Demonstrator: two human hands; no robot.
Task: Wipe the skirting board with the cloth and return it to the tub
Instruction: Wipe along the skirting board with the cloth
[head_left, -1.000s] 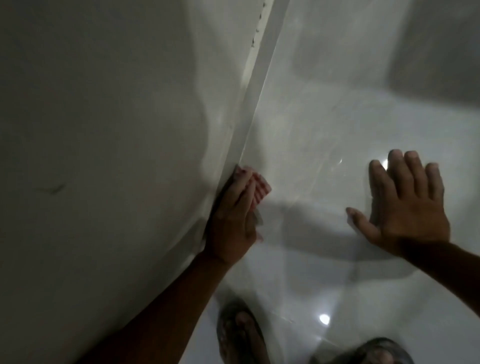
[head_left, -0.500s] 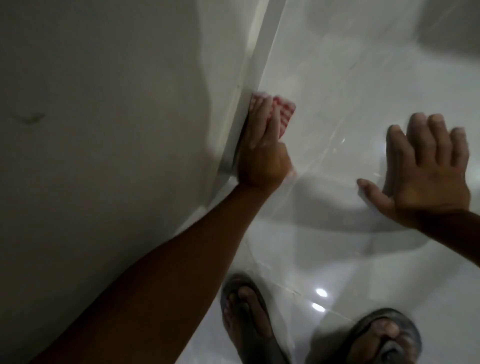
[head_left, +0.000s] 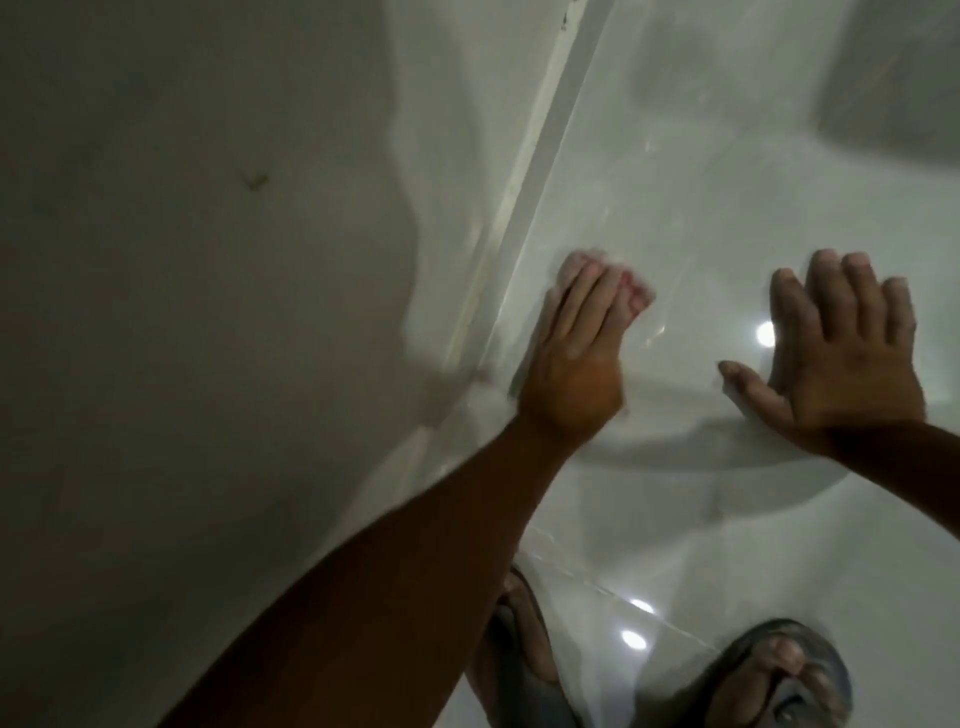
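My left hand (head_left: 576, 358) presses a red-and-white checked cloth (head_left: 634, 291) flat near the foot of the pale skirting board (head_left: 545, 166), which runs up the frame beside the grey wall. Only the cloth's far edge shows past my fingers, and it is blurred. My right hand (head_left: 852, 358) lies flat on the glossy white floor to the right, fingers spread, holding nothing. The tub is not in view.
The grey wall (head_left: 208, 312) fills the left half. The shiny tiled floor (head_left: 727, 182) stretches right and up, with light reflections. My two feet in dark sandals (head_left: 524, 654) (head_left: 779, 680) stand at the bottom.
My left hand slid the cloth forward along the skirting board, then came slightly off it toward the floor. My right hand stayed flat on the floor.
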